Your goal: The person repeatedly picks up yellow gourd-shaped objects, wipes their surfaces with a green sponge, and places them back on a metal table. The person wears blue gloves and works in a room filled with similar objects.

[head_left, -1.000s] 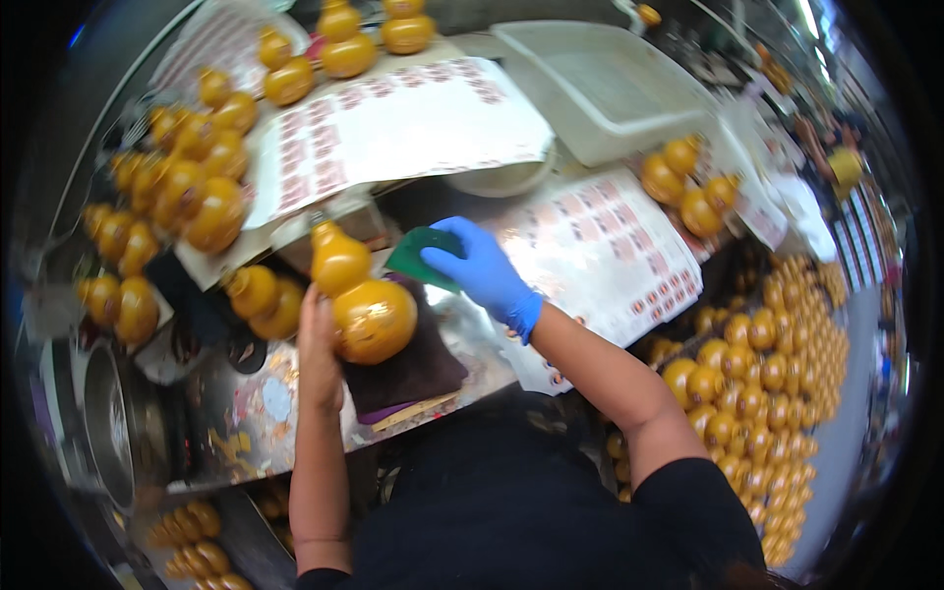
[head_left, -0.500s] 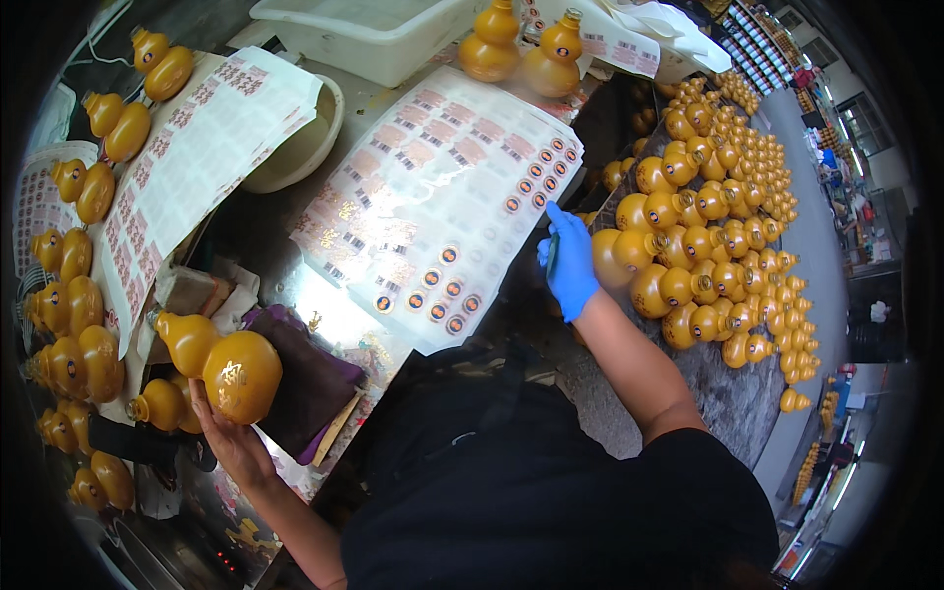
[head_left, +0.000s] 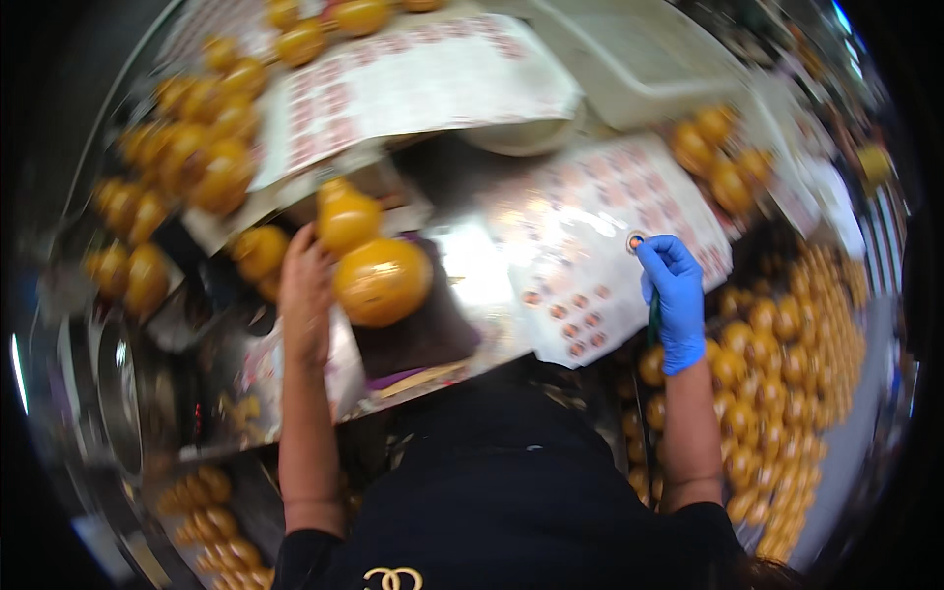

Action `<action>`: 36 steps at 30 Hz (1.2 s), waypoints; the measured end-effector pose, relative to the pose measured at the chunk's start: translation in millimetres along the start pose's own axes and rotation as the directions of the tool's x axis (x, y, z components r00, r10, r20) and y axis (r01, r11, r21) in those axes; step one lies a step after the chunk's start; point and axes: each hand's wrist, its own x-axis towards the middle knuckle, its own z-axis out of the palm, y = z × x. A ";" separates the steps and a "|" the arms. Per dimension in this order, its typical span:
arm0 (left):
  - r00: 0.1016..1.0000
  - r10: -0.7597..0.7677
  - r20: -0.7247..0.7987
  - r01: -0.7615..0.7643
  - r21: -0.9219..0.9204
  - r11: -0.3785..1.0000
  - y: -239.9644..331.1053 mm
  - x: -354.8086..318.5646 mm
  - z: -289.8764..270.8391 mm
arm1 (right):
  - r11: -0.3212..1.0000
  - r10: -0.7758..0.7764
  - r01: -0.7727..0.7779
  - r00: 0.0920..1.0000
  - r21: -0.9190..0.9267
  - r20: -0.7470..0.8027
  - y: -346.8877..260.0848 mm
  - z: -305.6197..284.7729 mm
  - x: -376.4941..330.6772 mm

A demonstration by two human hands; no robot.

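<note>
My bare left hand (head_left: 308, 290) is closed against the left side of a gourd-shaped amber bottle (head_left: 383, 280), its fingers partly hidden behind the narrow upper bulb. The bottle tilts over a dark cloth pad (head_left: 433, 334). In a blue glove, my right hand (head_left: 677, 295) pinches a small round dark-and-orange decal (head_left: 635, 242) between thumb and fingertips, above a white decal sheet (head_left: 531, 226). Something thin and green (head_left: 654, 313) pokes out of the same palm; its kind is hidden. Several more round decals lie on the sheet's near corner.
Another decal sheet (head_left: 433, 84) overhangs a pale round basin (head_left: 521, 138). A white plastic tub (head_left: 629, 74) stands at the back. Amber gourd bottles (head_left: 202, 147) crowd the left, and many more bottles (head_left: 777, 374) fill the right. A round metal pan (head_left: 116, 383) sits at left.
The view has turned and blurred. My right hand has come from the sheet's right edge to above it, with a round decal now in its fingertips. My left hand still holds the bottle.
</note>
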 end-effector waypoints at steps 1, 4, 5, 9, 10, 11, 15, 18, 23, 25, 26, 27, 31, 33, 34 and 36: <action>1.000 -0.014 0.028 0.016 -0.049 0.999 1.7 1.4 -1.6 | 0.996 -0.017 0.033 0.984 -0.087 0.176 -20.1 20.5 4.9; 0.996 -0.040 0.085 0.053 -0.165 0.985 10.1 -0.5 11.0 | 0.922 -0.154 0.350 0.726 -0.167 0.670 -68.4 106.5 20.7; 0.994 -0.054 0.098 0.073 -0.198 0.977 11.4 0.5 12.1 | 0.915 -0.046 0.335 0.638 -0.223 0.769 -88.8 137.6 21.8; 0.989 -0.091 0.118 0.114 -0.205 0.972 9.4 9.6 12.5 | 0.789 0.021 0.596 0.217 -0.149 0.976 -105.6 222.8 50.3; 0.984 -0.108 0.143 0.139 -0.226 0.964 7.6 11.4 10.7 | 0.737 0.078 0.647 0.205 -0.195 0.976 -110.8 236.6 50.0; 0.983 -0.109 0.146 0.141 -0.224 0.965 7.7 12.1 10.1 | 0.679 0.134 0.695 0.200 -0.237 0.971 -116.0 247.4 50.0; 0.977 -0.102 0.189 0.144 -0.222 0.964 10.3 11.9 9.3 | 0.577 0.158 0.785 0.165 -0.227 0.974 -108.9 271.6 62.5; 0.968 -0.094 0.234 0.151 -0.240 0.959 9.2 13.4 5.1 | 0.681 0.121 0.706 0.155 -0.196 0.980 -101.8 275.4 70.1; 0.961 -0.148 0.232 0.219 -0.316 0.923 23.8 13.4 8.9 | 0.949 0.021 0.256 0.537 -0.186 0.843 -73.3 258.7 60.9; 0.974 -0.139 0.177 0.173 -0.193 0.966 22.3 13.6 13.6 | 0.978 0.055 0.117 0.656 -0.173 0.753 -59.6 248.1 51.1; 0.980 -0.132 0.150 0.151 -0.126 0.980 21.9 14.3 15.1 | 0.978 0.111 0.067 0.643 -0.200 0.757 -51.6 245.0 46.5; 0.981 -0.122 0.150 0.142 -0.136 0.980 19.3 15.1 15.1 | 0.974 0.165 0.017 0.629 -0.226 0.760 -46.3 242.6 41.0; 0.987 -0.099 0.130 0.116 -0.134 0.984 14.8 13.2 13.5 | 0.961 0.216 0.013 0.595 -0.278 0.774 -36.8 244.3 35.0; 0.987 -0.096 0.128 0.113 -0.131 0.985 14.9 13.2 14.0 | 0.965 0.213 -0.003 0.596 -0.264 0.774 -38.1 245.0 33.3; 0.987 -0.094 0.130 0.111 -0.134 0.985 14.9 13.1 14.1 | 0.966 0.208 0.001 0.598 -0.260 0.774 -35.6 245.1 33.7; 0.987 -0.091 0.132 0.109 -0.133 0.985 14.5 13.9 13.7 | 0.968 0.198 0.005 0.603 -0.252 0.773 -33.3 245.1 35.0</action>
